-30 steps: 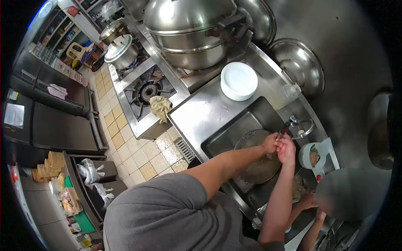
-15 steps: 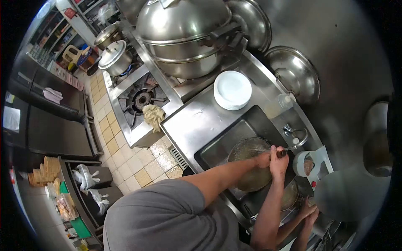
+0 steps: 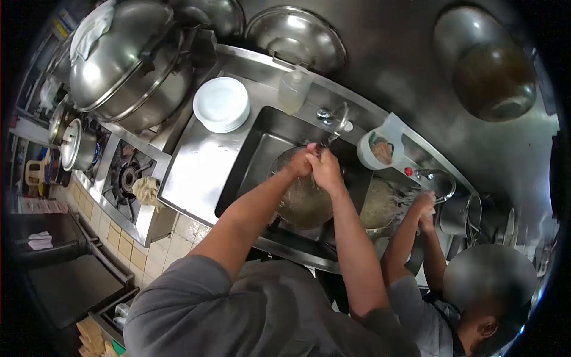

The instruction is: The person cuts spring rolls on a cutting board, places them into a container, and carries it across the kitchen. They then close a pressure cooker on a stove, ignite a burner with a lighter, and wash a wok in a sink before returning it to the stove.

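Both hands meet at the upper rim of a round metal wok that sits in the sink, wet inside. My right hand is closed around what looks like the wok's dark handle. Pressed up against it, my left hand has its fingers bent inward; anything inside them is hidden. Just above the hands is a curved tap.
Stacked white plates, a bottle of pale liquid and a white container surround the sink. At right, a co-worker's hands are under another tap, beside a second pan. A large steamer stands left.
The view has swung right, bringing the co-worker's head and arms further into sight. My left hand has moved from over the wok's inside to its rim, against my right hand.
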Tool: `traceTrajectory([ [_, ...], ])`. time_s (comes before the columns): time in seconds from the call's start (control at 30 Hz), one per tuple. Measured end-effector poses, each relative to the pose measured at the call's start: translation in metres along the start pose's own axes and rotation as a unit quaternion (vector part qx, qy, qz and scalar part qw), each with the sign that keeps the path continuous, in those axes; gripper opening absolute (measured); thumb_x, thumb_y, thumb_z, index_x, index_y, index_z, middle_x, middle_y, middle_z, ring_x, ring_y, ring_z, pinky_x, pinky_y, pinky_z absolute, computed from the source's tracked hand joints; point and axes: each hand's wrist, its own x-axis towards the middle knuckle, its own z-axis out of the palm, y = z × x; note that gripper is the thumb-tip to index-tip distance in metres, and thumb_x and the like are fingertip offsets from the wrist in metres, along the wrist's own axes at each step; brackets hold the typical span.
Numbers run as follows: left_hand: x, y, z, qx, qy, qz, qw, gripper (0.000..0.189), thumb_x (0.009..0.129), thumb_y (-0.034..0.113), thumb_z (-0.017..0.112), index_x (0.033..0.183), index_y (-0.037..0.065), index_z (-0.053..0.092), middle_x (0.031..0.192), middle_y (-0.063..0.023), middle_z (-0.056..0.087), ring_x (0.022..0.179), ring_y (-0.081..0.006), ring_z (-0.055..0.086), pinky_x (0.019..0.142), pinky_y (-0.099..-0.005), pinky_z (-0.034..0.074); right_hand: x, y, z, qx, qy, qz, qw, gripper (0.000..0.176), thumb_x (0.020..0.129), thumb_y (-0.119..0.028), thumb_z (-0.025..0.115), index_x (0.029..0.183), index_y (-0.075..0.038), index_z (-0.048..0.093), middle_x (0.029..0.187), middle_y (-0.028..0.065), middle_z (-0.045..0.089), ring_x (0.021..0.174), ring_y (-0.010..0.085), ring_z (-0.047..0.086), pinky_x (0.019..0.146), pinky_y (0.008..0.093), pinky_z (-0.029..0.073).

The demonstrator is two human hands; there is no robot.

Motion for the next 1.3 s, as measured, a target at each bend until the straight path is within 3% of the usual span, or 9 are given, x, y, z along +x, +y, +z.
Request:
traceTrajectory([
  [0.17,0.002,0.072,-0.033,0.001,0.08,-0.278,0.957,0.027,0.083,0.016,0.073,0.102,-0.001,0.068,0.089,-0.0097,0.071,0.084,-0.0184,0.065,0.077,-0.0353,0.052,0.036,-0.006,-0.006,-0.036,-0.022,0.02,0.999,0.026,0.086,-0.019,0.071,0.107,-0.003,0.066,0.093,0.0121,0.072,0.089,0.0235,0.069,0.082,0.0356,0.052],
  [0.27,-0.014,0.081,-0.036,-0.07,0.077,-0.261,0.96,0.025,0.082,0.015,0.075,0.101,0.0,0.07,0.09,-0.0095,0.072,0.083,-0.0175,0.065,0.077,-0.0341,0.051,0.059,0.024,-0.006,-0.013,-0.04,0.058,0.997,0.029,0.087,-0.021,0.072,0.11,-0.004,0.066,0.095,0.0105,0.073,0.088,0.0194,0.069,0.083,0.0338,0.052],
  [0.37,-0.032,0.083,-0.032,-0.098,0.031,-0.302,0.948,0.022,0.085,0.012,0.073,0.103,-0.001,0.071,0.09,-0.008,0.072,0.082,-0.0156,0.063,0.077,-0.0335,0.051,0.064,0.003,-0.018,-0.065,-0.057,0.036,0.996,0.035,0.088,-0.034,0.069,0.108,-0.005,0.064,0.088,0.0185,0.07,0.086,0.0368,0.068,0.077,0.0435,0.052],
  [0.43,-0.048,0.044,-0.009,-0.076,0.023,-0.283,0.956,0.017,0.087,0.009,0.071,0.101,-0.001,0.072,0.09,-0.0052,0.072,0.08,-0.0139,0.061,0.075,-0.0323,0.05,0.065,-0.011,-0.019,0.004,-0.061,0.099,0.993,0.031,0.089,-0.023,0.072,0.113,-0.005,0.067,0.094,0.0039,0.072,0.084,0.012,0.065,0.072,0.0295,0.054],
  [0.53,-0.042,0.076,-0.007,-0.188,0.05,-0.342,0.919,0.013,0.088,0.01,0.071,0.097,0.0,0.072,0.089,-0.0038,0.071,0.08,-0.0132,0.062,0.074,-0.0312,0.05,0.061,-0.03,-0.027,0.066,-0.068,0.086,0.992,0.03,0.09,-0.024,0.071,0.113,-0.005,0.067,0.09,0.002,0.071,0.078,0.0101,0.063,0.063,0.0271,0.053],
  [0.9,0.033,0.097,0.011,-0.24,0.234,-0.135,0.933,0.022,0.092,0.018,0.064,0.107,0.001,0.065,0.099,-0.0064,0.07,0.089,-0.0214,0.065,0.079,-0.038,0.053,0.044,0.019,-0.007,0.105,0.014,0.032,0.994,0.021,0.09,-0.012,0.066,0.107,0.001,0.062,0.082,0.0078,0.067,0.073,0.0118,0.062,0.067,0.0298,0.052],
  [0.97,0.029,0.088,0.008,0.075,0.152,-0.059,0.984,0.026,0.087,0.018,0.066,0.107,0.002,0.065,0.103,-0.0113,0.071,0.098,-0.0282,0.068,0.086,-0.0414,0.052,0.041,0.008,-0.024,0.04,0.01,0.02,0.999,0.023,0.09,-0.013,0.067,0.107,0.001,0.062,0.084,0.0112,0.067,0.075,0.0179,0.064,0.071,0.0325,0.052],
  [1.1,0.011,0.047,0.016,0.024,0.017,-0.066,0.997,0.034,0.083,0.021,0.068,0.113,0.005,0.065,0.111,-0.0187,0.069,0.105,-0.0365,0.064,0.091,-0.0445,0.05,0.018,-0.022,-0.032,-0.013,-0.029,-0.004,0.999,0.03,0.089,-0.016,0.068,0.112,0.002,0.06,0.095,0.0207,0.068,0.09,0.0315,0.068,0.082,0.0398,0.051],
  [1.3,0.01,0.041,-0.003,0.131,-0.151,0.012,0.98,0.04,0.082,0.024,0.07,0.119,0.011,0.065,0.114,-0.0141,0.068,0.107,-0.0329,0.064,0.093,-0.0411,0.051,-0.029,-0.061,-0.041,-0.008,-0.044,0.064,0.997,0.026,0.088,-0.006,0.064,0.113,-0.001,0.059,0.103,0.0172,0.068,0.102,0.0282,0.066,0.096,0.0355,0.049],
])
